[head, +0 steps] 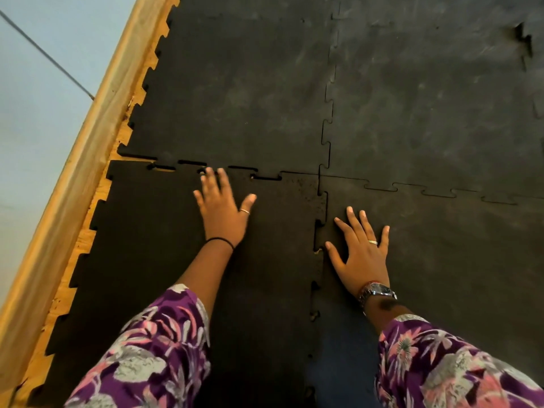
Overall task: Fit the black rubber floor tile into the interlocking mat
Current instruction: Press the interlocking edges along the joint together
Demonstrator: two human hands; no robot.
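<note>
A darker black rubber tile point(153, 248) lies at the near left, next to the laid interlocking mat point(426, 119). Its far toothed edge sits partly in the neighbouring tile's teeth, with small gaps showing along that seam. Its right toothed edge runs beside the near right tile point(459, 260), also with gaps. My left hand point(223, 207) lies flat on the dark tile near its far edge, fingers spread. My right hand point(360, 254) rests flat on the near right tile, thumb at the seam. Neither hand holds anything.
A wooden skirting board point(88, 134) runs diagonally along the left, with bare wooden floor point(129, 128) showing between it and the mat's toothed edge. A pale wall point(38, 113) stands beyond. A torn spot point(522, 39) marks the mat at the far right.
</note>
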